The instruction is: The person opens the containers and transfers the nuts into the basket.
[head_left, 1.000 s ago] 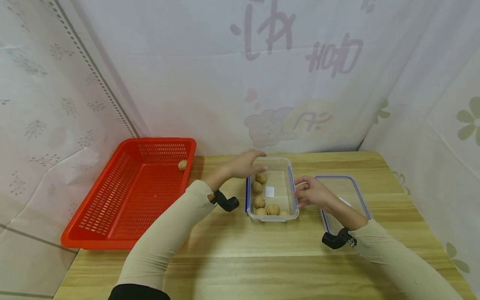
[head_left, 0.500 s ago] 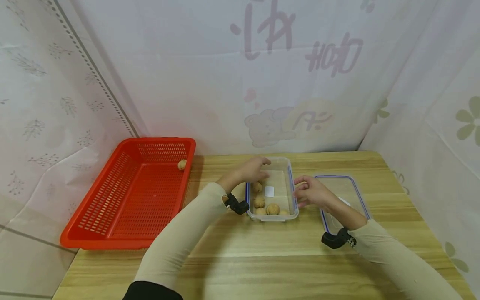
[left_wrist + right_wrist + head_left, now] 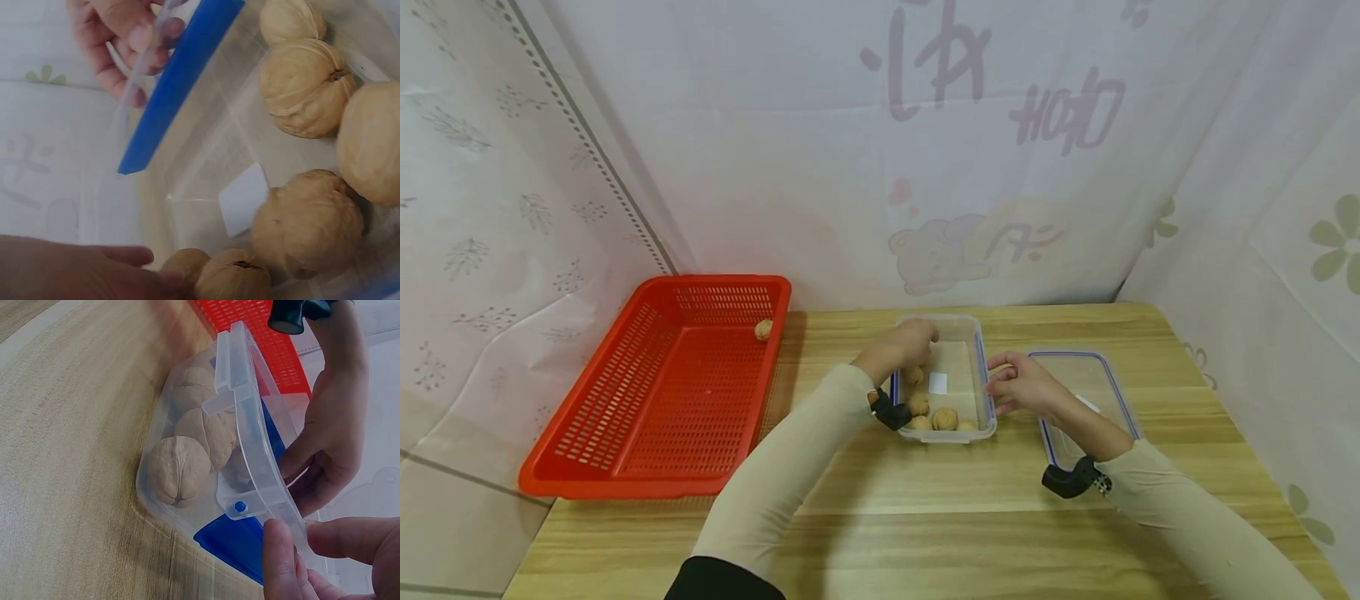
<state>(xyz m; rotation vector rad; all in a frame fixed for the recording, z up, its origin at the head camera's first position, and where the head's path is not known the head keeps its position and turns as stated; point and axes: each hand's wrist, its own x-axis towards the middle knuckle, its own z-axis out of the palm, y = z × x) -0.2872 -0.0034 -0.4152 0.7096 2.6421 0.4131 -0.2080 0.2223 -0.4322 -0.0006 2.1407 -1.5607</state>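
Six walnuts (image 3: 306, 225) show in the left wrist view, all sitting on the bottom of a clear box (image 3: 958, 367). Most of them are bunched along the box's left wall and its near end, and some touch each other. A small white sticker (image 3: 937, 383) is on the box floor, next to the walnuts. The box has blue strips (image 3: 181, 87) on its long sides. It sits upright near the far edge of the tabletop (image 3: 880, 533), about halfway along.

The left hand (image 3: 906, 346) reaches down into the box at its far left corner. Its fingers are bent, with a fingertip right at a walnut. I cannot tell if they pinch it or only touch it. The right hand (image 3: 1026, 383) is at the box's right wall, pinching the rim between thumb and finger.

To the right of the box, a clear lid (image 3: 1078, 367) with a blue edge lies flat, partly under the right wrist. A big red basket (image 3: 662, 486) full of little holes stands by the tabletop's left edge. One lone walnut (image 3: 763, 330) is in its far right corner. Both arms wear cream sleeves (image 3: 797, 450). Behind the tabletop hangs a pale cloth (image 3: 820, 167) with a bear on it.
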